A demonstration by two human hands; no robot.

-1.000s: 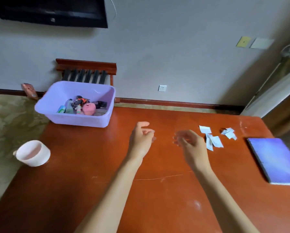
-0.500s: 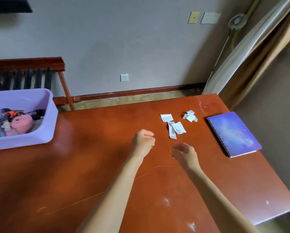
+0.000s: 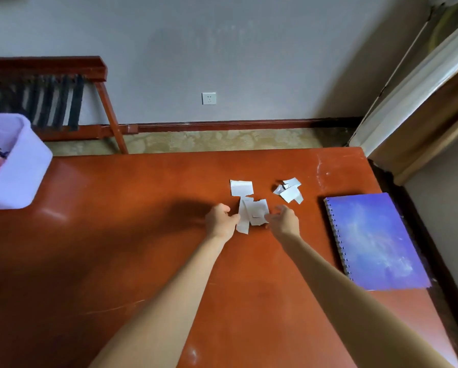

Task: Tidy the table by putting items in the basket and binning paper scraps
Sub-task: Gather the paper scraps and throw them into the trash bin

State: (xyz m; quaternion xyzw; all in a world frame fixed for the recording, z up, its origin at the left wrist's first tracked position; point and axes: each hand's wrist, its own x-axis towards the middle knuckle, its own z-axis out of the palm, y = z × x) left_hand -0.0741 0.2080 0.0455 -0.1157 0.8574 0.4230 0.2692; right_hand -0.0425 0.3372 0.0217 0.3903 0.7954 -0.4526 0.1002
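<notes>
Work surface: a red-brown wooden table (image 3: 116,248), with both forearms reaching forward over it. They reach to the nearest pile of paper scraps (image 3: 252,211), which lies right of the table's centre. The pile consists of several overlapping white pieces, and one long strip points back toward the person.

The left hand (image 3: 220,221) sits at the pile's left edge, fingers curled inward, thumb tip meeting the long strip. Whether it pinches the strip or merely touches it cannot be determined. The right hand (image 3: 285,221) sits at the pile's right edge, fingers loosely curved and slightly spread. Its fingertips are at or just beside the paper; motion blur prevents a firmer reading.

A single white scrap (image 3: 241,187) lies flat just beyond the pile, touching or nearly touching it. A smaller heap of scraps (image 3: 289,192) lies to the right of that, apart from both hands.

A spiral-bound notebook (image 3: 374,243) with a blue-purple cover lies closed near the table's right edge. Its spiral side faces the hands, and it is apart from the paper.

The lavender plastic basket (image 3: 18,171) stands at the table's far left, cut off by the frame edge. Pink and dark items show inside but are not identifiable.

Beyond the table: a wooden rack (image 3: 49,66) with dark slats, a white wall socket (image 3: 209,98) and patterned carpet (image 3: 222,140).
</notes>
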